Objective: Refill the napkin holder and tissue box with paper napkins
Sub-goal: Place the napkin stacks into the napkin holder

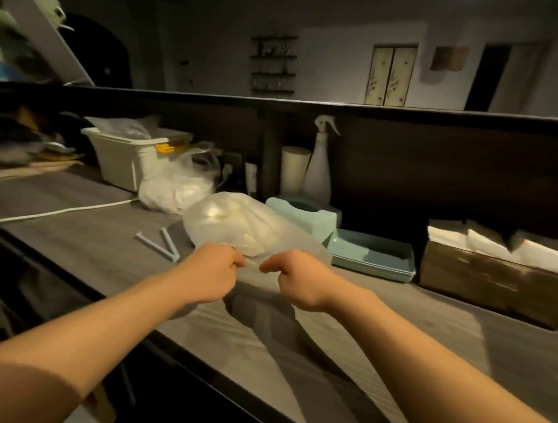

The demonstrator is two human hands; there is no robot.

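Observation:
A clear plastic bag of white paper napkins (pixel 242 225) lies on the grey counter (pixel 99 239). My left hand (pixel 213 273) and my right hand (pixel 298 279) each pinch the bag's near edge, fingers curled, a small gap between them. Behind the bag stands a mint-green tissue box (pixel 304 213) with an oval top opening, and beside it lies a matching shallow tray (pixel 371 255). At the right a brown wooden napkin holder (pixel 494 280) contains white folded napkins (pixel 504 244).
An open pale-blue bag clip (pixel 163 243) lies left of the bag. A second plastic bag (pixel 179 182), a cream bin (pixel 123 157), a white spray bottle (pixel 318 167), a white cup (pixel 294 168) and a white cable (pixel 51 213) sit further back under a dark shelf (pixel 313 106).

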